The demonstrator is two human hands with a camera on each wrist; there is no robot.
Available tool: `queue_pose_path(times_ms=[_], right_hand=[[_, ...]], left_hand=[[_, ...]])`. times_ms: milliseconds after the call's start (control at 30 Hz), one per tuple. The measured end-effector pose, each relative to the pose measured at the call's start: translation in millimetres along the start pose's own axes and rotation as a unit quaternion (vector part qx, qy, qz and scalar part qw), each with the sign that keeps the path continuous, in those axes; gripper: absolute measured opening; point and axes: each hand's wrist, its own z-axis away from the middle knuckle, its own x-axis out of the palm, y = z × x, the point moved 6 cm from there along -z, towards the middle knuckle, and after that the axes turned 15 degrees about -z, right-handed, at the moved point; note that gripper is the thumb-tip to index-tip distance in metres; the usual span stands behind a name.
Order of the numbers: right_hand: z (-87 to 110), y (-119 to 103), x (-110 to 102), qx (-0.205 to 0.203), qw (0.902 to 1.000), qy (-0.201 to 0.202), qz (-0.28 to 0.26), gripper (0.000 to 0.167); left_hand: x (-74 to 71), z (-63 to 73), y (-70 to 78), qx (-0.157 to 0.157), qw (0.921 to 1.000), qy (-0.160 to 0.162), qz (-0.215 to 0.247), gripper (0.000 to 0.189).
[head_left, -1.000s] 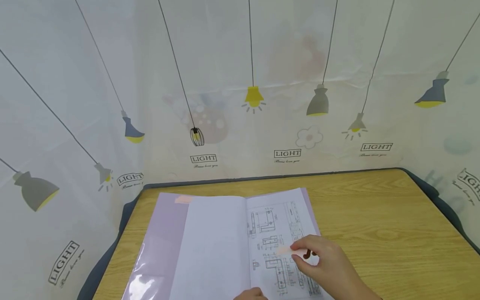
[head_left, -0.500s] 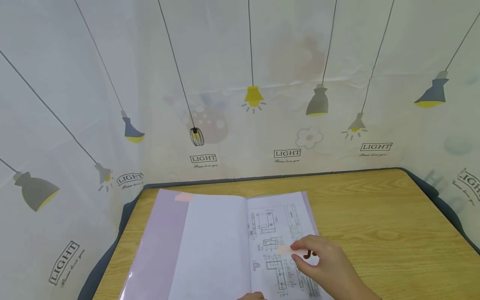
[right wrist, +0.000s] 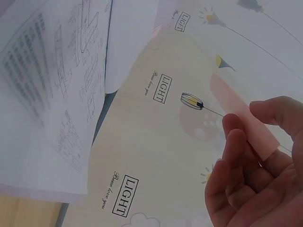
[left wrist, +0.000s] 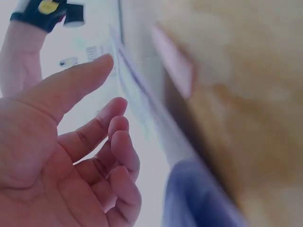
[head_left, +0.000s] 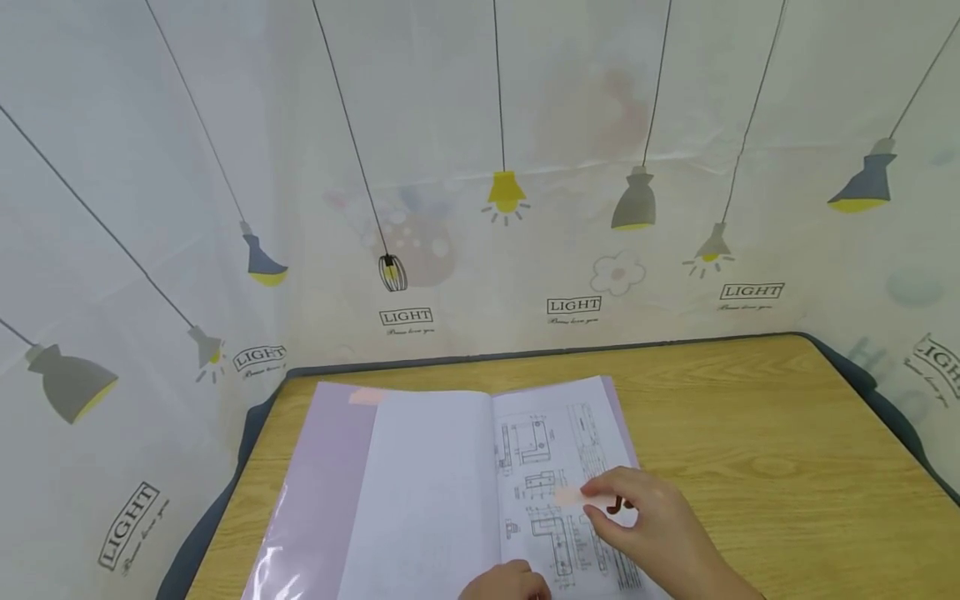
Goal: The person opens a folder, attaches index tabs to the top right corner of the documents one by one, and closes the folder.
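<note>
Fingers of the right hand [head_left: 651,521] pinch one pink strip [head_left: 567,497] above the folder's [head_left: 322,475] right half, presumably to leave its outer end free! Left hand [head_left: 507,582], thumb apart from loosely curled fingers, sits at the folder's near middle, perhaps steadying it. Overhead, I count two strips: the second strip [head_left: 367,397] is at the folder's top left.

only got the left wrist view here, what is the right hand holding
Observer: The right hand pinches a pale pink strip between thumb and finger.
Operator: ok and whats printed on the right page of the folder
Observer: In the head view, the right page of the open folder carries line drawings.
</note>
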Motion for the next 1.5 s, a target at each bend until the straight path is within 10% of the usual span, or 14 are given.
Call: queue_pose_path(times_ms=[67,533,900,1133,1500], right_hand=[[-0.4,0.8,-0.4,0.008,1.0,-0.002,0.001,0.027],[0.4,7.3,-2.8,0.02,0.9998,-0.003,0.008,0.023],[-1.9,18.5,0.4,0.029,0.9996,0.0,0.0,0.023],[-15.2,55.1,-0.3,0.166,0.9847,-0.034,-0.039,0.014],[-74.8,135.8,-12.5,0.238,0.967,-0.01,-0.091,0.022]], left_hand=[[-11.5,-2.6,-5.0,-0.057,0.9979,0.017,0.026,0.024],[-71.2,-30.6,-66.6,-0.142,0.9563,0.169,-0.192,0.043],[-59.3,-45.2,-90.1,-0.146,0.9726,0.116,-0.139,0.035],[-60.4,-48.4,-88.9,-0.146,0.9725,0.116,-0.139,0.037],[-58.6,-51.7,-89.2,-0.162,0.972,0.101,-0.137,0.037]])
